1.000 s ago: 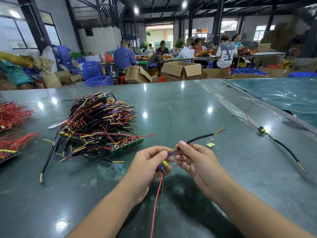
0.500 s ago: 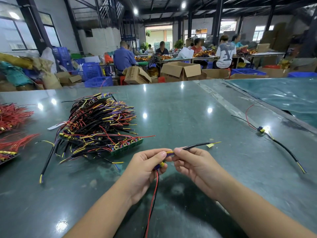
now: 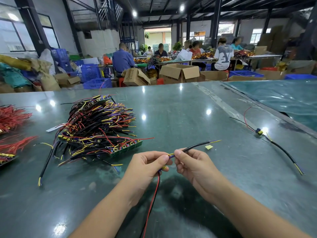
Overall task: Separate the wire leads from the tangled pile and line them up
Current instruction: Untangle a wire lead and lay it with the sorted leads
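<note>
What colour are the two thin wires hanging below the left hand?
Red and black wires hang below the left hand; head view.

Tangled pile (image 3: 97, 129) blocks the tabletop (image 3: 180, 117) at left; a separated lead (image 3: 281, 150) lies at right; bare surface between them permits passage.

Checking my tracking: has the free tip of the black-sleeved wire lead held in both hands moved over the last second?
Yes. The black-sleeved wire lead has dropped: its tip, earlier above the small yellow scrap, now sits just beside it.
</note>
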A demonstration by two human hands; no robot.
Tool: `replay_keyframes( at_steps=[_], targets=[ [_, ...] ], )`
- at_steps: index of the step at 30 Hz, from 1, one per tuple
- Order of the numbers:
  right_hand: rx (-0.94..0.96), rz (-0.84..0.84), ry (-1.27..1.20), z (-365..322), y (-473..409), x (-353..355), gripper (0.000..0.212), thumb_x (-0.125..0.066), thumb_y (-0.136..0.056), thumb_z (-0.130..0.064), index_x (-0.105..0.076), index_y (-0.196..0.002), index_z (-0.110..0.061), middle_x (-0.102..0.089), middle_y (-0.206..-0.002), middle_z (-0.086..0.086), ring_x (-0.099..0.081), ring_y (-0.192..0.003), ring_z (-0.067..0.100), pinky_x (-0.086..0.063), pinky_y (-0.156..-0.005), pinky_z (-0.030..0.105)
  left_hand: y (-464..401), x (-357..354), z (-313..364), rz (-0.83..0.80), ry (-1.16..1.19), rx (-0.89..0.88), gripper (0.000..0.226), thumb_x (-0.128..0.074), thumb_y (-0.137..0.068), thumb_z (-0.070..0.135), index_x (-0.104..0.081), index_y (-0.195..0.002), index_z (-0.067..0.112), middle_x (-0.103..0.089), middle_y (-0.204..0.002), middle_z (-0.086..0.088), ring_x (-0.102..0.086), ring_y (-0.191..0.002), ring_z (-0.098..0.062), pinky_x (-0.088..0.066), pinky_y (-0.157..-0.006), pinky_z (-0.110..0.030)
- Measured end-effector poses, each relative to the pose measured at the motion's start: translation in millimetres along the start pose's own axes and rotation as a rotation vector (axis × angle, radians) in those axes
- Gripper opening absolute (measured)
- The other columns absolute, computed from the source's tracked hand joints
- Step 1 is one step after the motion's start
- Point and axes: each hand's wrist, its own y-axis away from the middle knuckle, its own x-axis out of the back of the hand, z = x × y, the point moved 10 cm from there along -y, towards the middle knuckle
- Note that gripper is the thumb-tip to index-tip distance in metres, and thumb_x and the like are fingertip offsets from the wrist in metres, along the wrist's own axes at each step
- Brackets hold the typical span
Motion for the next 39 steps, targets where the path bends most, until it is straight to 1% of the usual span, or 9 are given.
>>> replay_keyframes(
  at_steps=[5,9,13,19,23,26,32,35,39],
  targets=[
    [-0.027,-0.088,0.070,2,1,-8,0.016,-0.064,-0.087,-0.010,-0.066,-0.071,-0.010,-0.063,-0.066,0.004,-0.050,-0.058,0.009,-0.043,-0.055,0.017,0,3,-4,0.004,-0.031,0.008,0.017,-0.065,-0.085,0.015,-0.079,-0.078,0.023,-0.075,-0.080,-0.003,-0.061,-0.061,-0.003,-0.044,-0.056,-0.012],
    [0.081,-0.045,0.229,-8,2,-3,0.022,-0.064,-0.088,-0.012,-0.066,-0.066,-0.015,-0.063,-0.059,-0.003,-0.049,-0.055,0.006,-0.043,-0.056,0.016,0,0,0,0.009,-0.103,-0.026,0.016,-0.066,-0.085,0.014,-0.078,-0.076,0.020,-0.075,-0.081,-0.006,-0.061,-0.063,-0.005,-0.046,-0.059,-0.013],
    [0.125,-0.032,0.235,-12,2,-2,0.025,-0.064,-0.087,-0.012,-0.067,-0.062,-0.015,-0.060,-0.058,-0.003,-0.048,-0.053,0.006,-0.043,-0.056,0.015,0,-2,8,0.019,-0.164,-0.084,0.016,-0.067,-0.085,0.009,-0.075,-0.075,0.017,-0.074,-0.077,-0.009,-0.061,-0.061,-0.006,-0.047,-0.060,-0.014],
    [0.086,-0.119,0.209,-6,2,-9,0.019,-0.066,-0.085,-0.017,-0.072,-0.067,-0.017,-0.062,-0.064,-0.001,-0.049,-0.057,0.007,-0.044,-0.057,0.017,1,-3,4,-0.021,-0.133,-0.026,0.018,-0.058,-0.092,0.010,-0.073,-0.082,0.006,-0.071,-0.073,-0.003,-0.058,-0.060,-0.005,-0.045,-0.058,-0.015],
    [0.110,-0.130,0.246,-8,3,-8,0.012,-0.070,-0.080,-0.023,-0.072,-0.070,-0.016,-0.066,-0.068,0.003,-0.052,-0.059,0.009,-0.045,-0.058,0.018,2,-4,2,-0.041,-0.123,-0.016,0.020,-0.057,-0.093,0.012,-0.073,-0.081,0.008,-0.069,-0.072,0.000,-0.057,-0.061,-0.006,-0.044,-0.058,-0.015],
    [0.182,-0.133,0.279,-15,3,-9,0.014,-0.070,-0.083,-0.016,-0.070,-0.070,-0.015,-0.067,-0.067,0.006,-0.053,-0.058,0.009,-0.044,-0.058,0.017,2,-6,2,-0.086,-0.095,-0.019,0.020,-0.060,-0.091,0.016,-0.074,-0.077,0.013,-0.069,-0.074,-0.002,-0.057,-0.063,-0.008,-0.043,-0.058,-0.015],
    [0.074,-0.165,0.016,-4,4,-17,0.012,-0.073,-0.073,-0.025,-0.071,-0.068,-0.014,-0.060,-0.066,0.003,-0.051,-0.065,0.013,-0.045,-0.063,0.020,3,-10,3,-0.124,0.092,0.007,0.021,-0.065,-0.078,0.029,-0.074,-0.080,0.010,-0.066,-0.075,-0.006,-0.056,-0.062,-0.009,-0.044,-0.059,-0.016],
    [0.020,-0.146,-0.067,-2,3,-15,0.013,-0.069,-0.073,-0.024,-0.071,-0.066,-0.013,-0.059,-0.065,0.003,-0.050,-0.062,0.010,-0.046,-0.059,0.016,4,-13,2,-0.134,0.138,0.022,0.021,-0.064,-0.079,0.028,-0.073,-0.082,0.009,-0.067,-0.077,-0.005,-0.058,-0.061,-0.008,-0.045,-0.057,-0.014],
    [0.132,-0.035,0.052,-14,4,-5,0.013,-0.069,-0.075,-0.024,-0.068,-0.066,-0.014,-0.057,-0.059,-0.002,-0.047,-0.057,0.009,-0.043,-0.057,0.016,4,-12,1,-0.121,0.149,0.053,0.021,-0.069,-0.074,0.029,-0.074,-0.085,0.011,-0.069,-0.085,-0.006,-0.059,-0.061,-0.008,-0.046,-0.055,-0.014]
  ],
)
